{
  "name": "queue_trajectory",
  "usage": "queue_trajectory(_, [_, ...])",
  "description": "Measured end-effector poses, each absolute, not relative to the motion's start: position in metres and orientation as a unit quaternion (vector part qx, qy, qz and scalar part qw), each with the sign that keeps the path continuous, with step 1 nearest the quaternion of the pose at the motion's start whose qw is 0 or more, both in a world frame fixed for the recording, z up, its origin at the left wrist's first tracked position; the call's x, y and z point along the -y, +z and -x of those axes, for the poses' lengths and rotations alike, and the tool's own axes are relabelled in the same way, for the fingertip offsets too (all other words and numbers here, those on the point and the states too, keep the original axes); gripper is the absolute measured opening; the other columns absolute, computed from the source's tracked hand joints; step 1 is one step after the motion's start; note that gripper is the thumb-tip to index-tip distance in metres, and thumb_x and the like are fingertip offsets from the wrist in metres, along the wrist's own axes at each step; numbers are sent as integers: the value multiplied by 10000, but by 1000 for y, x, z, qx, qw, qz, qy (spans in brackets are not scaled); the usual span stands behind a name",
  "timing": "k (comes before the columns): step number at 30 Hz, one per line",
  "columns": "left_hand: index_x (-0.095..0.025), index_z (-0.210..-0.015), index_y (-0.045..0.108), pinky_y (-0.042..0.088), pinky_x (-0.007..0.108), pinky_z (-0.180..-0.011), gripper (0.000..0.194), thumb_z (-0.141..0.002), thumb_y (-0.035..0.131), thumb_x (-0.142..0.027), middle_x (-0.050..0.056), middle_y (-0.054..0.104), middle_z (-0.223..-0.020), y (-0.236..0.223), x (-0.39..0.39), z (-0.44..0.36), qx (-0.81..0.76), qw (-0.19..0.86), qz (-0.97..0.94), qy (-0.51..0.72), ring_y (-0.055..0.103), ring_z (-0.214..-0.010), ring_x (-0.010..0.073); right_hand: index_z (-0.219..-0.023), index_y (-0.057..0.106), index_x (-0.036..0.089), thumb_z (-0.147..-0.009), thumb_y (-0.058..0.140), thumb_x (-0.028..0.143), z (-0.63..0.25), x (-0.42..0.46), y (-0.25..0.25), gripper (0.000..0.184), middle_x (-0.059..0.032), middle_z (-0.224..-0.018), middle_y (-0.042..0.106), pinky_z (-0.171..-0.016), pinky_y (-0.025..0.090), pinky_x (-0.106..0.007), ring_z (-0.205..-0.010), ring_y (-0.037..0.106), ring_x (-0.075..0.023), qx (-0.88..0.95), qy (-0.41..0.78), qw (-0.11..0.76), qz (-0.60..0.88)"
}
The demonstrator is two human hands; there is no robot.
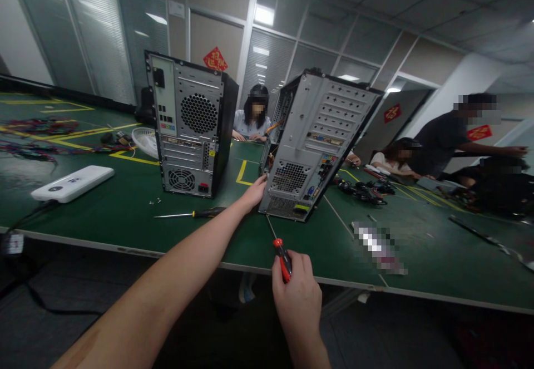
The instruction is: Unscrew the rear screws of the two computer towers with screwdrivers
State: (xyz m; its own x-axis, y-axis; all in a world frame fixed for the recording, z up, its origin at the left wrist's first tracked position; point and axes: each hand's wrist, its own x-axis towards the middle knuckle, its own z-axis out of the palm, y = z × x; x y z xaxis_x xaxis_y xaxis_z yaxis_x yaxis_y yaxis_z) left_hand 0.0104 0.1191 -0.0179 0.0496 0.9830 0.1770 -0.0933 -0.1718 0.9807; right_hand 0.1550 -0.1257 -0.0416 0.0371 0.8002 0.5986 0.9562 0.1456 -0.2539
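My left hand [253,192] reaches forward and grips the lower left edge of a silver computer tower [317,141] that stands upright on the green table [125,202], its rear panel facing me. My right hand [297,294] is closed round the handle of a red and black screwdriver [282,257]. Its thin shaft points toward the bottom edge of the silver tower. A second tower, black-sided with a grey rear panel [187,124], stands to the left.
Another screwdriver [196,213] and small screws [155,201] lie before the left tower. A white flat device [72,183] lies at the left, cables [362,191] at the right. Three people are at the table's far side and right.
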Motion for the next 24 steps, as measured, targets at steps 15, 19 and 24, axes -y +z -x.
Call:
queue_trajectory(15, [-228, -1447, 569, 427, 399, -1114, 623, -891, 576, -510, 83, 652, -1422, -13, -113, -13, -408, 492, -532, 555, 578, -1329, 286, -1096, 619, 186, -1031, 469, 337, -151, 126, -41, 223, -55, -992, 644, -552, 396, -273, -702, 657, -179, 676, -122, 308, 658])
queue_trajectory(19, [-247, -1448, 565, 410, 410, -1129, 628, -885, 580, -524, 64, 641, -1439, -12, -113, -13, -418, 491, -530, 551, 565, -1347, 285, -1094, 617, 192, -1031, 471, 342, -150, 126, -42, 219, -56, -998, 646, -565, 404, -271, -713, 658, -180, 676, -124, 320, 652])
queue_trajectory(24, [-244, -1455, 557, 403, 419, -1136, 642, -884, 588, -535, 79, 629, -1454, -12, -111, -12, -418, 492, -527, 552, 554, -1360, 297, -1076, 619, 194, -1026, 473, 347, -149, 125, -43, 217, -57, -977, 642, -566, 412, -271, -711, 656, -183, 675, -122, 338, 645])
